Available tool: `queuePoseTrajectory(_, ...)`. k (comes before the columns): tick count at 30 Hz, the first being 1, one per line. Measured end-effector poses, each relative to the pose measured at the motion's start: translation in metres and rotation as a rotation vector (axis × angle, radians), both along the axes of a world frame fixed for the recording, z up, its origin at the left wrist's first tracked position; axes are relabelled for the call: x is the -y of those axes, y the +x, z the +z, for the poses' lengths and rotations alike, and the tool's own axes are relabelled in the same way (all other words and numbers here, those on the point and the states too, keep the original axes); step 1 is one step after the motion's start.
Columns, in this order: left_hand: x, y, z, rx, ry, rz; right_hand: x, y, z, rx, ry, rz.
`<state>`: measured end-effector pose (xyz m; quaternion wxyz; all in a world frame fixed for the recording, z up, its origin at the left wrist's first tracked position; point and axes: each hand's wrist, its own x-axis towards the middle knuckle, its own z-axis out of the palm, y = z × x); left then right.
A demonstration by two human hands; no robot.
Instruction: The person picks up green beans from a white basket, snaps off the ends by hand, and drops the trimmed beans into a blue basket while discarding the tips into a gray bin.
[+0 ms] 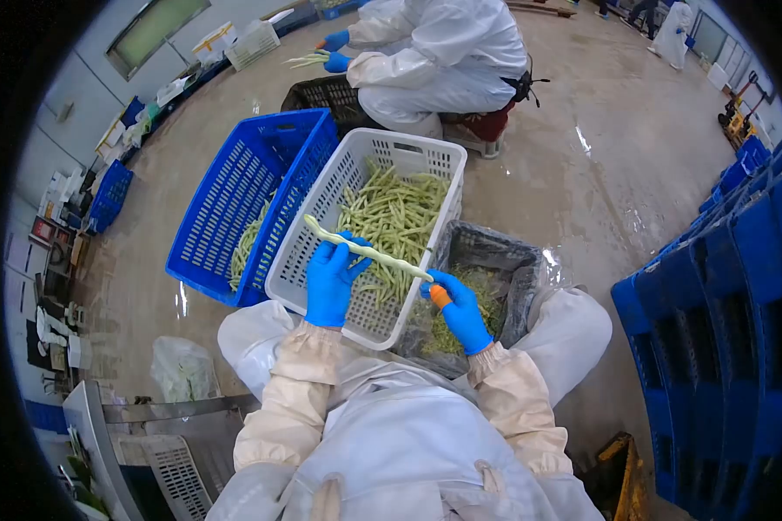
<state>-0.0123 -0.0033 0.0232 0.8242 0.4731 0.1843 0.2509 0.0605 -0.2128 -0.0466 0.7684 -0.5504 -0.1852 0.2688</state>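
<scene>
A long, pale green bean point(369, 253) stretches at a slant between my two blue-gloved hands. My left hand point(328, 280) is closed around its middle, fingers wrapped over the pod. At its right end my right hand point(462, 314) pinches the tip, with an orange cover point(440, 296) on the thumb. Below the bean stands a white slotted crate point(447, 154) with a heap of green beans point(395, 208) inside. Close to my right hand, a dark plastic-lined bin point(523, 252) holds small green trimmings point(482, 295).
A blue crate point(213, 213) with more beans point(248, 252) adjoins the white one on the left. Across from me sits a co-worker point(447, 52) holding beans point(307, 60) beside a dark crate point(321, 97). Blue pallets point(712, 304) are stacked at right; a plastic bag point(184, 369) lies left.
</scene>
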Motion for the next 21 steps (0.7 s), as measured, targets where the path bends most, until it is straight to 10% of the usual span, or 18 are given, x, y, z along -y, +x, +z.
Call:
queuePoseTrajectory(9, 0.015, 0.002, -0.018, -0.099, -0.07, 0.049, 0.003, -0.003, -0.003, 0.358, -0.377, -0.099)
queuePoseTrajectory(15, 0.011, 0.007, -0.085, 0.073, -0.647, 0.002, -0.001, -0.014, 0.022, 0.048, -0.022, -0.304)
queuePoseTrajectory(21, 0.003, 0.009, -0.11, -0.057, -0.835, -0.04, 0.007, -0.008, 0.032, -0.01, 0.074, 0.055)
